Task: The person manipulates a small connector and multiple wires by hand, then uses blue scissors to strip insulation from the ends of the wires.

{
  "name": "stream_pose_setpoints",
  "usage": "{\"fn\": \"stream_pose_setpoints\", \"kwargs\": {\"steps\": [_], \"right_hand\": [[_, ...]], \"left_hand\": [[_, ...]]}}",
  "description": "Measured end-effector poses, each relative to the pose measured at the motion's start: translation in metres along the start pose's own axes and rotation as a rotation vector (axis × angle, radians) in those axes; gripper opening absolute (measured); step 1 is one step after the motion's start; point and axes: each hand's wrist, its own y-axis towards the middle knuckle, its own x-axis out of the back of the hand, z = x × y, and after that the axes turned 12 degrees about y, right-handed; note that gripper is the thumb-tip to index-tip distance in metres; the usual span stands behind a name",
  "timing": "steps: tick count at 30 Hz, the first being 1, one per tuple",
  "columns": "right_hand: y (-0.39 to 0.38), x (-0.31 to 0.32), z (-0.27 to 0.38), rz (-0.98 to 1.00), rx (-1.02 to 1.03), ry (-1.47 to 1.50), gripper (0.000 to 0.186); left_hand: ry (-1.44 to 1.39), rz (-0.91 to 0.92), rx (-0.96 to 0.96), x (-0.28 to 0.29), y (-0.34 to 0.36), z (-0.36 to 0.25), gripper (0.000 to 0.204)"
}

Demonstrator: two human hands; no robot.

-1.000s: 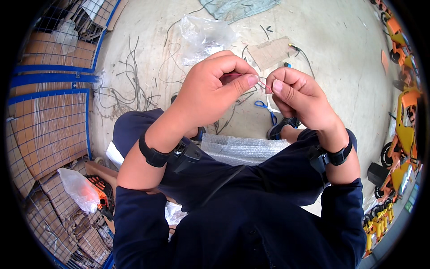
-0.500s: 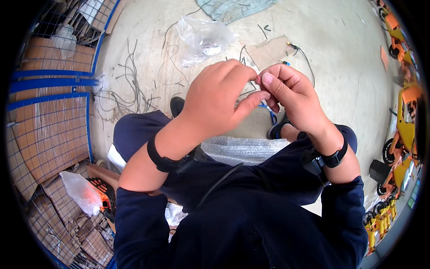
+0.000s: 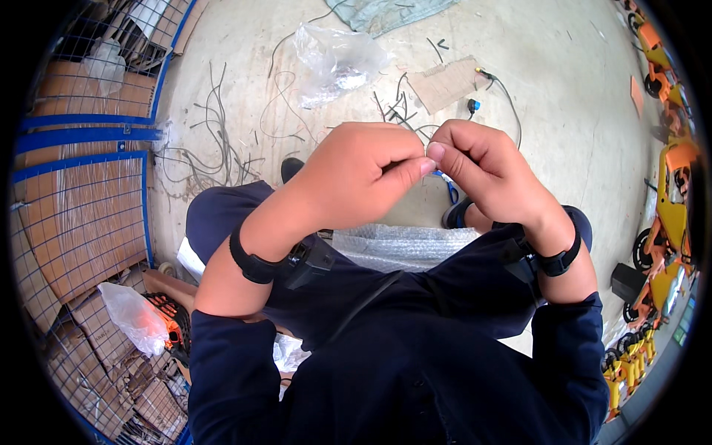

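Thumb and forefinger of my left hand (image 3: 363, 178) are pinched together, their tips meeting those of my right hand (image 3: 489, 167). The right hand is closed in a pinch too. Whatever lies between the fingertips is too small and covered to make out; only a pale speck shows there. Just below the right hand, blue-handled scissors (image 3: 452, 193) lie on the floor, partly hidden. Beyond the hands are short dark cable pieces (image 3: 400, 113), a blue-ended connector (image 3: 474, 106) and a flat piece of cardboard (image 3: 445, 83). Bubble wrap (image 3: 404, 248) lies between my legs.
A clear plastic bag (image 3: 334, 63) and scattered thin cables (image 3: 222, 133) lie on the floor ahead. Blue mesh cages (image 3: 89, 215) with cardboard stand at the left. Yellow and orange wheeled machines (image 3: 671, 200) line the right side. A greenish cloth (image 3: 389, 13) is at the far edge.
Both hands have come slightly lower and nearer to me, and the left fingers have straightened into a flatter pinch. A thin reddish strand seen between the fingertips before no longer shows.
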Motion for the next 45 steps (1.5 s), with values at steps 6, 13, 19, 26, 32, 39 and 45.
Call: {"fn": "stream_pose_setpoints", "kwargs": {"steps": [6, 13, 19, 26, 32, 39, 45], "right_hand": [[0.0, -0.008, 0.0, -0.108, 0.124, -0.083, 0.016], [0.002, -0.003, -0.009, 0.062, -0.006, 0.301, 0.021], [-0.002, -0.007, 0.007, 0.103, -0.062, 0.593, 0.019], [-0.005, -0.009, -0.003, 0.241, -0.031, 0.998, 0.022], [-0.007, -0.01, 0.001, 0.303, -0.089, 1.174, 0.025], [-0.005, -0.002, -0.002, 0.353, -0.052, 1.091, 0.021], [0.004, -0.003, -0.009, -0.008, 0.471, 0.014, 0.008]], "left_hand": [[-0.291, 0.158, 0.449, 0.009, 0.001, -0.009, 0.021], [-0.492, 0.174, 0.444, 0.004, 0.0, -0.002, 0.02], [-0.771, 0.164, 0.386, 0.013, -0.001, -0.007, 0.02], [-1.358, 0.174, 0.261, -0.006, -0.008, -0.003, 0.018], [-1.512, 0.22, 0.193, -0.008, -0.007, -0.008, 0.019], [-1.469, 0.169, 0.207, -0.005, -0.007, -0.012, 0.019], [-0.406, -0.251, -0.004, -0.014, -0.001, 0.001, 0.015]]}}
